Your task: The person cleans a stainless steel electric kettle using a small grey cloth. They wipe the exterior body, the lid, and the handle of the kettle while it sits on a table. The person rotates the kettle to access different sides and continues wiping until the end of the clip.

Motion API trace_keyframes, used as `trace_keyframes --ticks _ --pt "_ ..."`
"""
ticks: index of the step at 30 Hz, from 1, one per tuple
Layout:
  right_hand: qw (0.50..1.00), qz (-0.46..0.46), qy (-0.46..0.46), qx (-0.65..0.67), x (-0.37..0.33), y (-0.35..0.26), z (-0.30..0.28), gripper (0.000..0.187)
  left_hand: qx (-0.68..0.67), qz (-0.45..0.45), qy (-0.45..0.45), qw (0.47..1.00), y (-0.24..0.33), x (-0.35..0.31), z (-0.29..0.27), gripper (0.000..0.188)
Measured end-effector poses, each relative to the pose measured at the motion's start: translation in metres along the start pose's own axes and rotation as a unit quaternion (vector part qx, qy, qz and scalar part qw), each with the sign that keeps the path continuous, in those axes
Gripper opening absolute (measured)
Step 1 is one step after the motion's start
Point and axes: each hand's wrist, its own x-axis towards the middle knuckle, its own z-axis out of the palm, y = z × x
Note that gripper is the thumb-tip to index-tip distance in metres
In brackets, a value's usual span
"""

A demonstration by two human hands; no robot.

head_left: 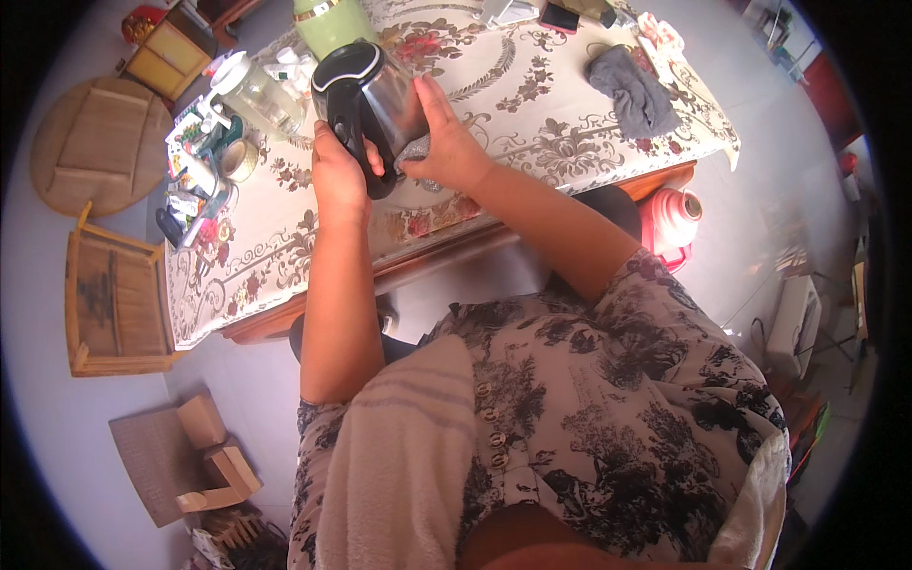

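An electric kettle [403,103] with a shiny steel body, black lid and black handle is held tilted above the near part of the table. My left hand [339,180] is wrapped round its handle, the fingers showing through the handle gap. Against the kettle's right side rests my right hand [456,147], its fingers along the steel and its thumb lower down. A grey, glittering scouring pad [416,152] sits between that thumb and the kettle; part of it is hidden.
A flowered tablecloth [560,152] covers the table. Close by stand a green flask [332,27] and a clear jar [256,92], with clutter at the left edge. A dark grey cloth [632,90] lies right. On the floor are a pink flask [674,218] and a wooden stool [119,294].
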Motion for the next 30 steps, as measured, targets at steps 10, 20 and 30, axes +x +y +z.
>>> trace_keyframes --ticks 10,20,30 --pt "0.994 -0.016 0.018 0.107 0.067 -0.022 -0.015 0.107 0.012 0.016 -0.024 1.000 0.002 0.002 -0.002 0.050" --pt "0.984 0.143 -0.056 -0.094 -0.006 0.006 0.003 0.122 0.004 0.005 -0.032 0.999 0.003 0.002 -0.005 0.047" --pt "0.985 0.153 -0.049 -0.066 -0.003 0.023 0.005 0.114 -0.009 0.003 -0.045 0.999 0.000 0.002 -0.008 0.048"
